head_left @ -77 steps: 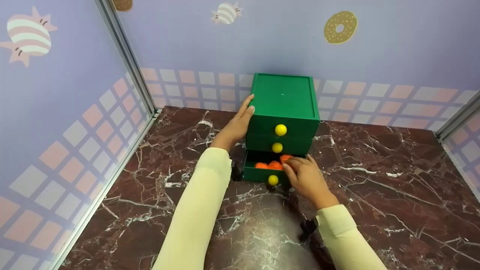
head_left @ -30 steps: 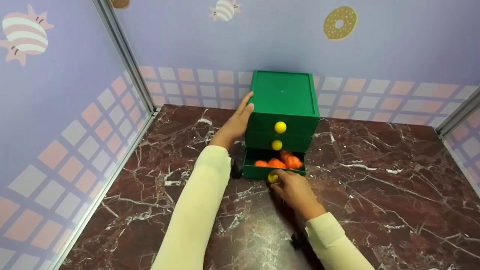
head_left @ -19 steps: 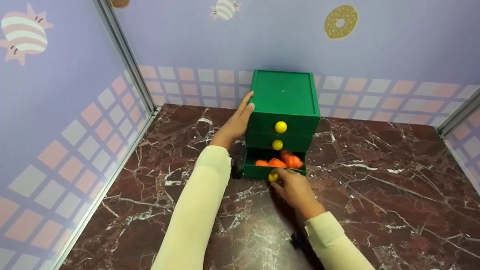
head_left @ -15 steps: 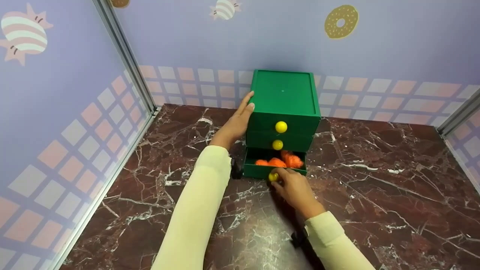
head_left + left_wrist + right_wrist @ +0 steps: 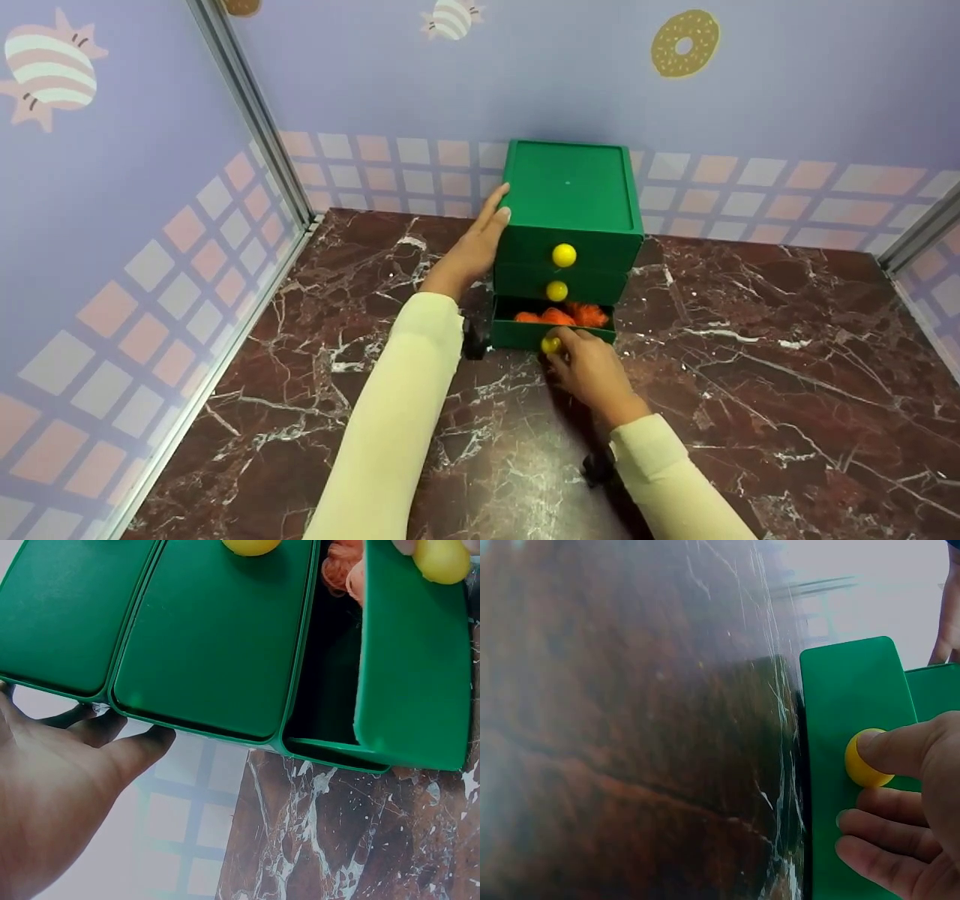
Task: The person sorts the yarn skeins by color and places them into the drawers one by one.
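A green chest of drawers (image 5: 568, 187) stands against the back wall, each of its three drawers bearing a round yellow knob. Its bottom drawer (image 5: 514, 335) is pulled part way out, with several orange yarn balls (image 5: 556, 317) inside. My left hand (image 5: 472, 251) rests on the chest's left side; in the left wrist view its extended fingers (image 5: 146, 750) lie against the green wall. With thumb and fingers, my right hand (image 5: 592, 371) pinches the bottom drawer's yellow knob (image 5: 866, 761). The drawer front hides the lower part of the yarn balls.
The chest sits on a dark red marbled tabletop (image 5: 750, 420). Behind it rises a lilac wall (image 5: 540, 75) with printed sweets and squares. A second panel (image 5: 135, 187) encloses the left, joined by a metal corner post (image 5: 259, 112).
My right hand has left the orange yarn in the drawer and taken hold of the bottom knob. The drawer has slid slightly inward. My left hand stays on the chest's side.
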